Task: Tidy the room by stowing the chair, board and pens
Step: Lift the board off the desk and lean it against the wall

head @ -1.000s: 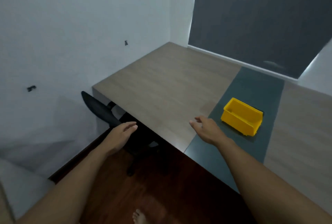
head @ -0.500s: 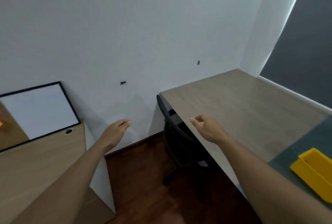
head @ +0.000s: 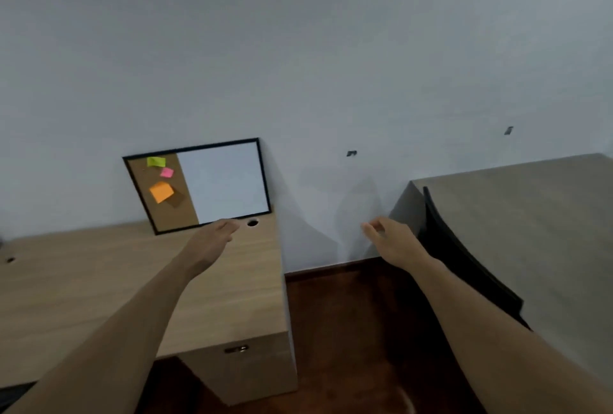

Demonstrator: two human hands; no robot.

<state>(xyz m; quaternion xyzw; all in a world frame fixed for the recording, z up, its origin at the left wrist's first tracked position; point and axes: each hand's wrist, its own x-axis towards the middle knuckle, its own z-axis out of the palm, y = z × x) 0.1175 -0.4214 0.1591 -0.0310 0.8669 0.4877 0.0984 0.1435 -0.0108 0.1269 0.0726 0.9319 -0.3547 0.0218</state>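
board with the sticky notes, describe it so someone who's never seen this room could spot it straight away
Find the light wooden desk on the left, against the white wall. At its back right corner the board stands leaning on the wall. It is black-framed, cork on the left and whiteboard on the right, with green, pink and orange sticky notes on the cork.
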